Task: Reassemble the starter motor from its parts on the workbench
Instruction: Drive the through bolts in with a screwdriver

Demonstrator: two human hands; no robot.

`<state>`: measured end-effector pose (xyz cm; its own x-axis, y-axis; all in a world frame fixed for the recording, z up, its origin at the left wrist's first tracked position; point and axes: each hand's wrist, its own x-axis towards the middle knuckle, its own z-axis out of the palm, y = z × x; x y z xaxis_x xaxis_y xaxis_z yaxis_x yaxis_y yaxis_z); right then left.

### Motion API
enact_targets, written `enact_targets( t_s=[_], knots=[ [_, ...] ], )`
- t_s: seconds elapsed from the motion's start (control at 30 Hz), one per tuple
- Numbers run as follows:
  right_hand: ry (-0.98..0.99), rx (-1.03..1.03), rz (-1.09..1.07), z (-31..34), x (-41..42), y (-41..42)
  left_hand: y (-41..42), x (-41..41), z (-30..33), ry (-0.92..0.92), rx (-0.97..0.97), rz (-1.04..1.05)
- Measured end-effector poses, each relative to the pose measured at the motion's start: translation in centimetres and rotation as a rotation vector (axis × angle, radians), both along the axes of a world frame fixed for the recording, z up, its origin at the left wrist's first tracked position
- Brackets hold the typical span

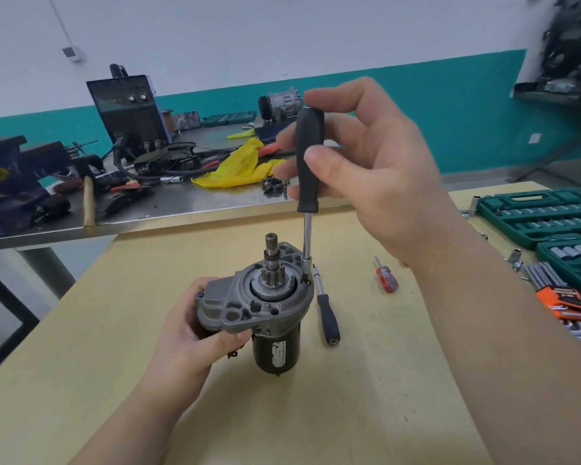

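The starter motor (265, 307) stands upright on the yellow workbench (349, 397), grey nose housing and pinion gear on top, black cylindrical body below. My left hand (195, 333) grips the housing and solenoid side from the left. My right hand (366, 166) pinches the black handle of a socket driver (310, 162) between thumb and fingertips. The driver stands vertical, its steel shaft and socket tip seated on a bolt at the housing's right rim.
A second black-handled driver (327, 317) lies just right of the motor. A small red screwdriver (385, 278), orange hex keys (564, 300) and green socket cases (544, 216) lie further right. A steel bench (182, 203) behind carries a welder, yellow rag and tools.
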<state>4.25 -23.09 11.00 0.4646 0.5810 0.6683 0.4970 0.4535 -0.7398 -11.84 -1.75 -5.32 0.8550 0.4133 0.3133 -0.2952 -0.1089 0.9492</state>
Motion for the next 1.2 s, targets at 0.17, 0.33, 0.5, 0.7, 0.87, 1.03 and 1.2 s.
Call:
enact_targets(
  t_s=[0.17,0.33,0.5,0.7,0.87,1.03,1.2],
  knots=[
    [-0.098,0.042,-0.302,-0.1,-0.2,0.6,0.0,0.0,0.0,-0.001,-0.001,-0.001],
    [-0.18,0.019,-0.581,-0.5,-0.3,1.1,0.0,0.0,0.1,0.007,0.007,0.008],
    [0.034,-0.018,-0.104,0.0,-0.1,0.5,0.1,-0.1,-0.1,0.008,-0.002,0.01],
    [-0.152,-0.046,-0.359,0.0,-0.6,0.7,0.0,-0.1,0.0,0.021,0.017,0.011],
    [-0.261,-0.063,-0.71,-0.2,-0.6,1.0,-0.1,-0.1,0.2,0.018,0.012,0.015],
    [0.026,-0.058,-0.177,0.3,0.0,0.2,0.0,-0.1,0.1,0.017,0.01,0.02],
    [-0.02,-0.056,-0.036,0.7,0.0,-0.4,-0.1,-0.1,0.1,0.019,0.019,0.017]
  ],
)
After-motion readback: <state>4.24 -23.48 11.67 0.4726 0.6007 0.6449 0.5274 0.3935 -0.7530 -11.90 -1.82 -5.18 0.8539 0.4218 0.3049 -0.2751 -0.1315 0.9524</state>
